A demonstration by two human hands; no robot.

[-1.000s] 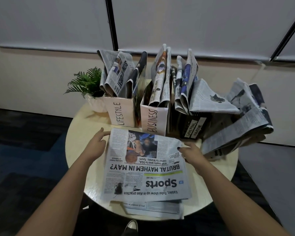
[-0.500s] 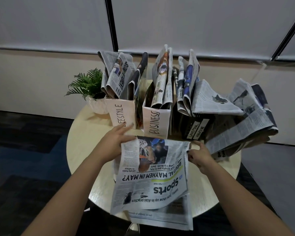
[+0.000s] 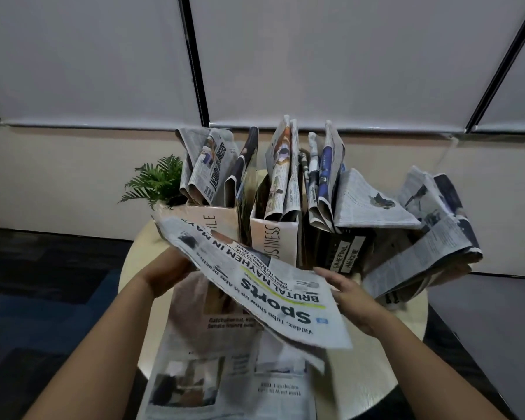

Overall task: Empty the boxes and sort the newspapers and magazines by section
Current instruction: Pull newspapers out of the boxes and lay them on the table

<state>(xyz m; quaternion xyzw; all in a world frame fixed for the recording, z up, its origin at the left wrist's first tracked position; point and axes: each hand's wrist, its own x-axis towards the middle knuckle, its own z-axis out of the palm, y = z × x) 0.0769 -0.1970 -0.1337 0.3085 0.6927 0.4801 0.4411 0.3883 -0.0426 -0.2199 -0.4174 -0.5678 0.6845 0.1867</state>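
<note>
A Sports newspaper section [image 3: 264, 286] is lifted off the round table and tilted, its headline upside down to me. My left hand [image 3: 167, 271] grips its left edge from below, fingers hidden under the sheet. My right hand [image 3: 350, 294] holds its right edge, fingers partly under the paper. Another newspaper [image 3: 231, 377] lies flat beneath on the table near me. Behind stand a white LIFESTYLE box [image 3: 215, 219], a white BUSINESS box [image 3: 281, 241] and a black box [image 3: 337, 253], each stuffed with upright folded papers.
The round beige table [image 3: 406, 325] holds a small potted fern [image 3: 158, 183] at the back left. A loose heap of folded newspapers [image 3: 422, 237] spills off the black box to the right. Dark carpet surrounds the table; a wall is close behind.
The Sports section lay flat on the table; both hands took its edges and raised it, uncovering the newspaper underneath.
</note>
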